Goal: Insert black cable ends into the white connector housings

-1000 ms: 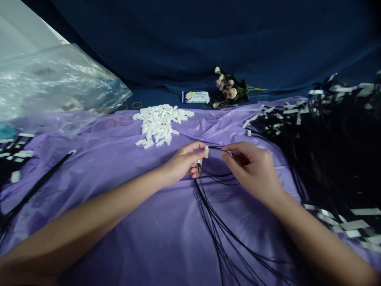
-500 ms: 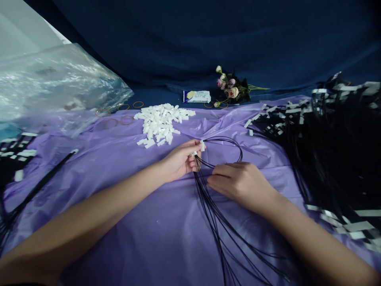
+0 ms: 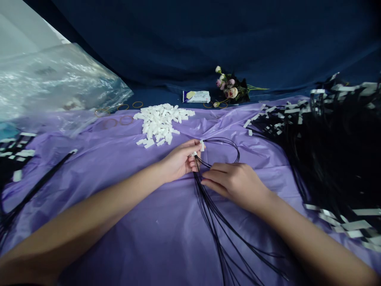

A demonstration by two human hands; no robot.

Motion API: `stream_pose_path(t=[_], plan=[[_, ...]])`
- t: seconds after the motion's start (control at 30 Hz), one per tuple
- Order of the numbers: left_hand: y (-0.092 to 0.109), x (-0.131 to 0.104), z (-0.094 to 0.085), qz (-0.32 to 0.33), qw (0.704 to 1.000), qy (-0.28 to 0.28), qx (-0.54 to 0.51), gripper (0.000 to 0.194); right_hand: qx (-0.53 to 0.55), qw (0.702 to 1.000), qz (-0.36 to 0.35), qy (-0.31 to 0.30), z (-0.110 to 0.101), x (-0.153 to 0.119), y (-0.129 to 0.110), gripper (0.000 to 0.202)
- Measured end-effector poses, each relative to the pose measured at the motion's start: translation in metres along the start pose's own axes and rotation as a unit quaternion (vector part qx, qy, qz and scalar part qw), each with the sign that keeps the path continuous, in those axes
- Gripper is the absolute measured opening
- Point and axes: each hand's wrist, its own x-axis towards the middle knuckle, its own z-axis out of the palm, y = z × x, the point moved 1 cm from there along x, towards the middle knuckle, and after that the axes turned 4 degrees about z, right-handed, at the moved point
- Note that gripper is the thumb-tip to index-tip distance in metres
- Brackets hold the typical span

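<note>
Near the middle, my left hand is closed on a bundle of black cables by their white-tagged end. A white tag stands up at its fingertips, and loose cable ends hang down toward the lower right. From the tag a cable loop curves right and back under the fingers of my right hand. That hand is closed beside the bundle, its fingertips close to the cables; what they pinch is hard to make out. Beyond my left hand lies a pile of small white pieces on the purple sheet.
Large heaps of black cables with white tags lie at the right and at the left edge. Clear plastic covers the back left. A wrapped packet, artificial flowers and rubber bands lie along the back.
My right hand has moved slightly left, toward the bundle, and the cable loop has become a little smaller. My left hand has stayed in place.
</note>
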Motion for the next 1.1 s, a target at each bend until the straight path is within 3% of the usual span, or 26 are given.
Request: stream_pose_path(t=[0.47,1.1], plan=[[0.0007,0.0,0.0013,-0.002,1.0,0.002,-0.005,0.008,0.193,0.972,0.128,-0.032,0.0005,0.0035,-0.0072,0.014],[0.0003,0.0001,0.0004,0.0,1.0,-0.003,-0.002,0.01,0.296,0.942,0.138,-0.083,-0.0044,0.0006,-0.0077,0.013]])
